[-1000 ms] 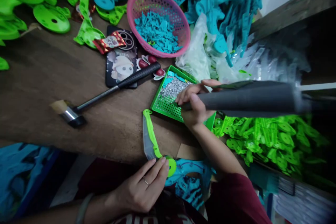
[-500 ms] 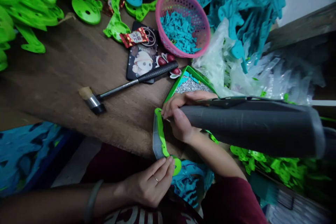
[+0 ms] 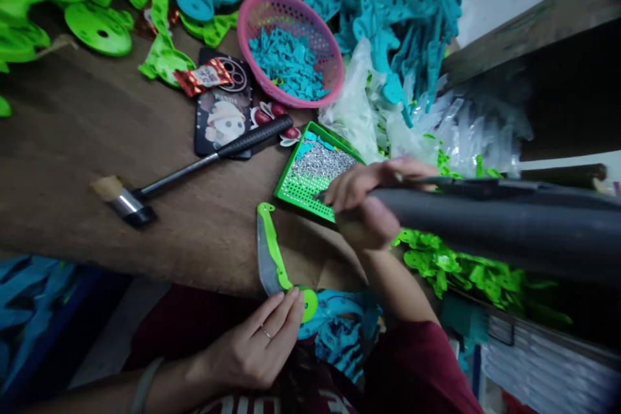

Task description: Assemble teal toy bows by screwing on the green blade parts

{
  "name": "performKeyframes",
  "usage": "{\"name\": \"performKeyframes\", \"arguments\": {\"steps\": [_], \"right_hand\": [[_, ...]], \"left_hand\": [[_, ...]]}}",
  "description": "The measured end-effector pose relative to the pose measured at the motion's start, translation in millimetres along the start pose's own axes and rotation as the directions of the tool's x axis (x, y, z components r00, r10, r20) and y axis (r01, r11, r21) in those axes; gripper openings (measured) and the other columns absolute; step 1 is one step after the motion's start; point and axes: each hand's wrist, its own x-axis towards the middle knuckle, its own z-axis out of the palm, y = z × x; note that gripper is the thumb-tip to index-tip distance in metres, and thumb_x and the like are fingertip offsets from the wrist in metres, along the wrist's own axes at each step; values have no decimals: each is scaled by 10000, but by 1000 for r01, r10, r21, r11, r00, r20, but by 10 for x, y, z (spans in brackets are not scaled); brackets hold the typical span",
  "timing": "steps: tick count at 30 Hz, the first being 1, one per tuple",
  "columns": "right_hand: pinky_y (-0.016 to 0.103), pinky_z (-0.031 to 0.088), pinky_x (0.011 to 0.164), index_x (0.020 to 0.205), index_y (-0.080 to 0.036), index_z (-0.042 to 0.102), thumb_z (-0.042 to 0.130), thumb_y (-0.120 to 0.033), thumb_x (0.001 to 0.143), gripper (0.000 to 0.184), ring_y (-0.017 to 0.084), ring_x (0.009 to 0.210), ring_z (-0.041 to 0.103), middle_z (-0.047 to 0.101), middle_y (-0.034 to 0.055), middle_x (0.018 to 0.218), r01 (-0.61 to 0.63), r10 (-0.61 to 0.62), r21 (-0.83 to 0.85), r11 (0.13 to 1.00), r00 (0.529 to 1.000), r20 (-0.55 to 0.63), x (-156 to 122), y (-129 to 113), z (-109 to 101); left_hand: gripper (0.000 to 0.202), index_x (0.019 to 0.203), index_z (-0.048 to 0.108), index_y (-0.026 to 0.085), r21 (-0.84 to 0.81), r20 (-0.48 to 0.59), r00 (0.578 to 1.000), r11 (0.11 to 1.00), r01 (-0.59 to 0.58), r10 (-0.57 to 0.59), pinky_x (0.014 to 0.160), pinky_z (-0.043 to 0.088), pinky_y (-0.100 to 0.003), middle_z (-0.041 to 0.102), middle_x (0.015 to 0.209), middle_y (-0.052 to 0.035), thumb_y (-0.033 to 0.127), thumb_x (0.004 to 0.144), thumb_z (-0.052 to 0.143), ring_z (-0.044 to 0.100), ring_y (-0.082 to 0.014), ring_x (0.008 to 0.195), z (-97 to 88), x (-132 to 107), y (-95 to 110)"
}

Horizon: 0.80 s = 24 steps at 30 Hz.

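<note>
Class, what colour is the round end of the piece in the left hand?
The round end is bright green, best seen in the head view.

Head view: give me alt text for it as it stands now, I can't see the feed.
The right hand grips a dark tool, its tip over a green tray of small metal pieces, while the left hand holds a green-and-clear part near its round end. A hammer lies to the left; a pink basket stands behind the tray.

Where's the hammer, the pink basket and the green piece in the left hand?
Hammer (image 3: 235, 146): head view, on its black grip.
Pink basket (image 3: 330, 68): head view, on its bare inner wall.
Green piece (image 3: 272, 242): head view, on its narrow strip.
</note>
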Motion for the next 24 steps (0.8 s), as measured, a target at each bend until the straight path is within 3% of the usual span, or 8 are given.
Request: {"name": "performKeyframes", "arguments": {"steps": [2,3,7,12,19,22,24], "right_hand": [[264,374,363,1071,-376,395,601,-452,835,322,118,372,413,343,-119,527,142,-138,3,990,970,-199,70,113,-130],[262,369,362,1074,-363,407,588,-420,844,298,111,374,407,344,-113,542,168,-168,-19,986,956,-240,87,186,-175],[266,366,374,1090,-352,366,528,-480,855,314,113,385,390,319,-107,568,78,-100,-100,992,967,-236,58,420,-233],[287,372,369,1075,-340,378,571,-476,807,358,122,378,342,334,-106,543,20,-29,-43,999,976,-217,-1,435,-212],[275,418,396,1050,-330,400,621,-432,832,327,109,393,379,386,-106,559,57,-46,42,998,976,-213,32,492,-195],[275,436,404,1056,-332,417,636,-433,831,330,109,397,414,413,-105,563,80,-68,47,996,971,-228,49,376,-179],[266,420,395,1072,-364,406,631,-460,835,341,117,406,438,392,-105,558,63,-44,71,995,969,-245,-37,144,-169]], "left_hand": [[359,1147,726,39,-16,-15,1000,1000,1,-1,1223,342,-477,740,1183,-148,171,965,446,694,-258,1132,8,5,1],[354,1144,728,42,-23,-16,1000,1000,3,-3,1223,345,-473,740,1183,-146,170,963,452,690,-258,1139,11,6,4],[336,1164,728,72,-26,18,1000,1000,16,-16,1222,354,-455,718,1242,-129,196,967,485,654,-260,1205,15,1,23],[310,1162,738,112,-22,20,999,999,35,-34,1225,346,-452,719,1253,-94,218,968,520,631,-252,1236,20,-13,28],[278,1144,749,127,-73,33,999,996,45,-42,1211,333,-464,726,1234,-93,195,939,573,616,-252,1248,13,-22,16],[262,1117,757,126,-77,26,998,995,61,-59,1157,380,-404,720,1247,-96,206,934,589,618,-231,1217,5,-30,33],[263,1115,758,123,-50,27,998,997,59,-58,1059,442,-344,703,1282,-99,245,929,617,623,-209,1157,0,-36,45]]}}
